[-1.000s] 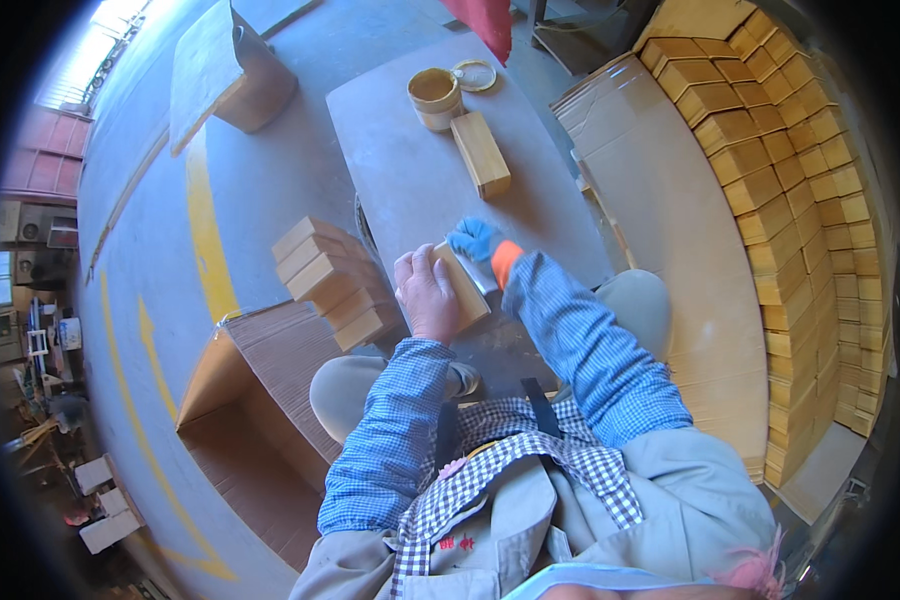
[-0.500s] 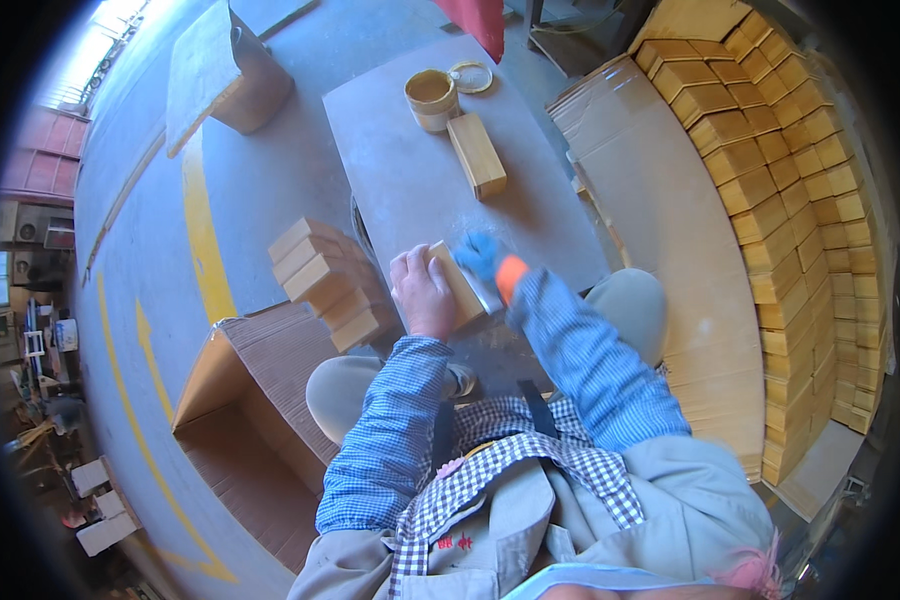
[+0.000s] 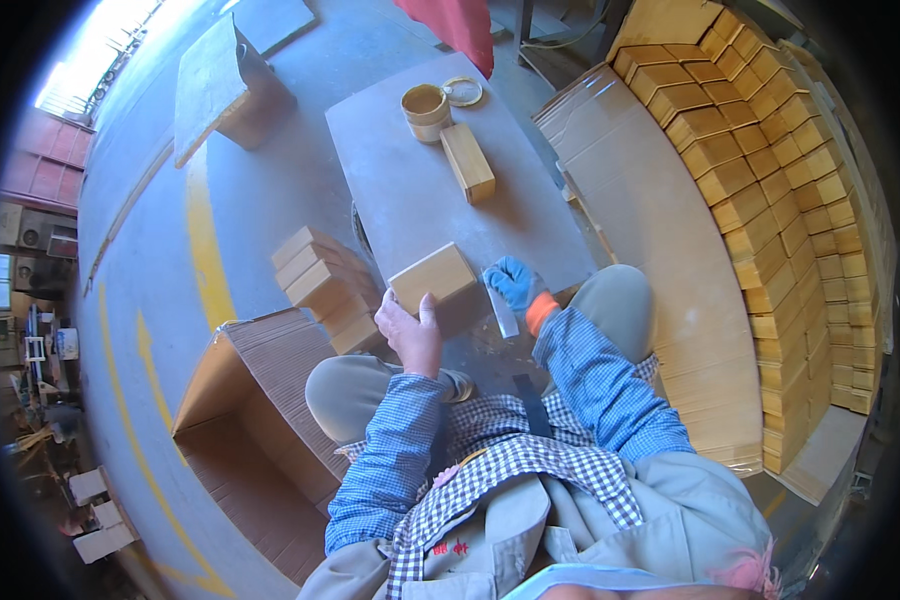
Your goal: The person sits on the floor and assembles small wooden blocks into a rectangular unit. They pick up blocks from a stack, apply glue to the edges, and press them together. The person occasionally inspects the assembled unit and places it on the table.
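Note:
My bare left hand (image 3: 410,332) grips the near left corner of a pale wooden block (image 3: 434,276), thumb on the near side and fingers at its left end. The block is tilted up at the near end of a grey board, its broad face showing. Just right of it, apart from the block, my right hand (image 3: 516,284) in a blue glove with an orange cuff is closed on a thin pale strip (image 3: 502,314). The strip points down toward my knees; its kind I cannot make out.
On the grey board (image 3: 390,130) stand an open tin (image 3: 426,112), its lid (image 3: 462,92) and a yellowish wooden block (image 3: 468,162). Stacked blocks (image 3: 322,280) and an open carton (image 3: 270,430) are at left. Rows of yellowish blocks (image 3: 760,240) fill the right, beside flat cardboard (image 3: 660,220).
My left hand has gone from the block's top to its lower left corner, and the block is turned and tipped up. My right hand has moved right, away from the block, with the strip.

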`<action>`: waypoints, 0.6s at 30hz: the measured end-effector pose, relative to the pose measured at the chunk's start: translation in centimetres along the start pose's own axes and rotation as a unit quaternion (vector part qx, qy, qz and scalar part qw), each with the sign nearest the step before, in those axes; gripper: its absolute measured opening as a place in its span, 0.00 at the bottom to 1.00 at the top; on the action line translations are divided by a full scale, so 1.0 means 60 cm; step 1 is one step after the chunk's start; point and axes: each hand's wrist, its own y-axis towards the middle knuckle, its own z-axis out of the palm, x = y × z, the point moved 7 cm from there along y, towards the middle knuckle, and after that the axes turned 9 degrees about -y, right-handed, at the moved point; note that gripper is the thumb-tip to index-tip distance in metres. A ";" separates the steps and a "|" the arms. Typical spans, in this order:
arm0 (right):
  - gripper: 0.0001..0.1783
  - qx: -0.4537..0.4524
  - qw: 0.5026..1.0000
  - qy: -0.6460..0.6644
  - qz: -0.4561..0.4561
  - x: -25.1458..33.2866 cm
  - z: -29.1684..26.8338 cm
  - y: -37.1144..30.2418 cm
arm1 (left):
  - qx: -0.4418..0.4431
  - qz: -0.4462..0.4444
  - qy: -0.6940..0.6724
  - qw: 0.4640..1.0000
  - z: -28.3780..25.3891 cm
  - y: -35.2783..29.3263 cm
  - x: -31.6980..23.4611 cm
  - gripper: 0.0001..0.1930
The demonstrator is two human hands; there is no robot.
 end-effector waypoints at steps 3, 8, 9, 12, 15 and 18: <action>0.09 0.002 1.000 -0.003 0.018 -0.005 -0.006 0.014 | -0.006 0.144 0.154 0.978 0.003 0.005 -0.058 0.33; 0.10 -0.041 0.996 -0.082 -0.007 0.023 -0.006 -0.010 | 0.074 0.240 0.222 0.942 0.053 0.048 -0.103 0.20; 0.12 -0.035 0.993 -0.109 0.028 0.023 -0.007 -0.014 | 0.056 0.250 0.227 0.940 0.053 0.049 -0.106 0.18; 0.15 -0.042 0.989 -0.135 0.034 0.057 -0.013 -0.003 | 0.042 0.252 0.225 0.940 0.057 0.050 -0.103 0.17; 0.12 -0.051 0.974 -0.216 0.032 0.103 -0.010 0.040 | 0.041 0.256 0.209 0.943 0.058 0.048 -0.103 0.17; 0.09 -0.080 0.952 -0.297 0.005 0.147 -0.001 0.092 | 0.043 0.256 0.228 0.938 0.060 0.050 -0.107 0.16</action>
